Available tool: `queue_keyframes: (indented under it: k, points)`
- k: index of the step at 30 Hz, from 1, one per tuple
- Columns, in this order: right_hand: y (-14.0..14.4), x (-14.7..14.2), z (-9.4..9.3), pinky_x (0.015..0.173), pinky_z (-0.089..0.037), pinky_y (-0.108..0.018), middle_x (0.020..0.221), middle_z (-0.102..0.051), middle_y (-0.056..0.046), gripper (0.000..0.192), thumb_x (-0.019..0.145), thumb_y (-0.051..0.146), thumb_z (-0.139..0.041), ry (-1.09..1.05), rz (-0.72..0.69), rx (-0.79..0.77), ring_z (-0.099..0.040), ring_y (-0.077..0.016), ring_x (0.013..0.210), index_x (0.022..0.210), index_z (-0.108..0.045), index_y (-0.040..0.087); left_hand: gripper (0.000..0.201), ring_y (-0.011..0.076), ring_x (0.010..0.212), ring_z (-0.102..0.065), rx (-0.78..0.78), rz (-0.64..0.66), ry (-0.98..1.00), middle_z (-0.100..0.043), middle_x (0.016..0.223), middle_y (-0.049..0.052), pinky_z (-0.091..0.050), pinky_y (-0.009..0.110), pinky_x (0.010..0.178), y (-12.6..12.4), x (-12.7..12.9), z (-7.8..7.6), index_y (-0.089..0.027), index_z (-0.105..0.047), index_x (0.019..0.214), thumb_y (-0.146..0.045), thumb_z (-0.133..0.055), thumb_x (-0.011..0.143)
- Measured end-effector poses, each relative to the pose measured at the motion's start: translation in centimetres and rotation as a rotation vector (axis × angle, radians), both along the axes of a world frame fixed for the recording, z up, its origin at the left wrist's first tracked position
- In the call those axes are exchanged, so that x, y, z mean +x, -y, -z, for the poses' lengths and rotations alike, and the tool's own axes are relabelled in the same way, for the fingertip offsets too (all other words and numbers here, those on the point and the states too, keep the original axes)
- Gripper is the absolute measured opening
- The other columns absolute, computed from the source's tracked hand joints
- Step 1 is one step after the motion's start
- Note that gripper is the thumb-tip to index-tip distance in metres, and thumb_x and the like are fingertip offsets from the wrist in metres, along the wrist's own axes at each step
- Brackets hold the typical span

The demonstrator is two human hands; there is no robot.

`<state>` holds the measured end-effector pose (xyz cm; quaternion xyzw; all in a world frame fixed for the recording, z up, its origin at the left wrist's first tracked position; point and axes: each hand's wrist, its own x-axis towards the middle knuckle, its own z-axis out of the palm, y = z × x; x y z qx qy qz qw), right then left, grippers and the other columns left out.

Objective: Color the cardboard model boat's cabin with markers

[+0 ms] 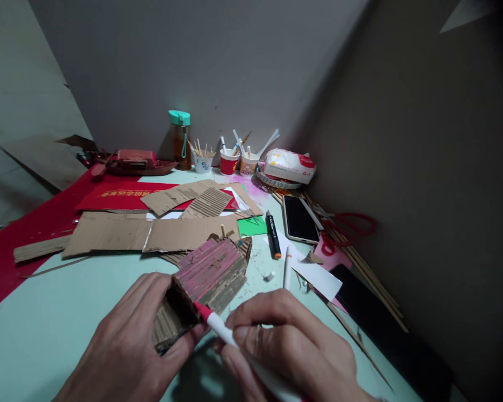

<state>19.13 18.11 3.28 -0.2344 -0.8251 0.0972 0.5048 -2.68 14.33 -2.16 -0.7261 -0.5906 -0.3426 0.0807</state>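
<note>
A small cardboard model with a ridged, pink-streaked top and bare brown sides is tilted above the table. My left hand wraps round its near left end, thumb below and fingers over the edge. A white marker with a pink-red tip lies in the closed fingers of my right hand. Its tip touches or nearly touches the model's near lower edge. Beyond my right hand lies a white marker cap or tube, beside a black marker.
Flat cardboard pieces spread across the middle, over a red printed sheet. A red model boat, bottle and paper cups stand at the back. Rightward lie a phone, red-handled scissors and thin sticks.
</note>
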Motion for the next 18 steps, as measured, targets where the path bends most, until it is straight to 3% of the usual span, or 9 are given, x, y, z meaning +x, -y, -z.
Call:
queue_keyframes:
  k: [4,9,18]
  points:
    - [-0.8,-0.4,-1.1,0.052,-0.063,-0.03,0.084,-0.075,-0.006,0.012,0.09,0.031,-0.084,0.005,-0.001,0.014,-0.076,-0.0233,0.074,0.094,-0.074,0.026,0.033,0.0218,0.078,-0.075,0.002,0.01,-0.011,-0.068,0.091,0.002,-0.061,0.036,0.065,-0.1,0.1,0.0,-0.028,-0.053,0.109,-0.059,-0.042,0.11]
    - [-1.2,-0.9,-1.7,0.055,-0.065,-0.032,0.085,-0.074,-0.007,0.015,0.09,0.035,-0.084,0.008,0.002,0.026,-0.077,-0.0247,0.079,0.093,-0.073,0.026,0.032,0.0225,0.085,-0.075,0.027,0.007,-0.055,-0.068,0.095,0.004,-0.059,0.036,0.073,-0.3,0.2,-0.1,-0.026,-0.052,0.11,-0.054,-0.037,0.111]
    - [-0.8,-0.1,-1.1,0.055,-0.064,-0.029,0.082,-0.074,-0.005,0.012,0.091,0.019,-0.079,-0.009,0.011,0.027,-0.077,-0.0227,0.075,0.097,-0.071,0.024,0.031,0.0229,0.083,-0.075,0.036,0.014,-0.062,-0.068,0.095,0.004,-0.058,0.037,0.073,-0.1,0.2,-0.1,-0.026,-0.053,0.113,-0.054,-0.04,0.111]
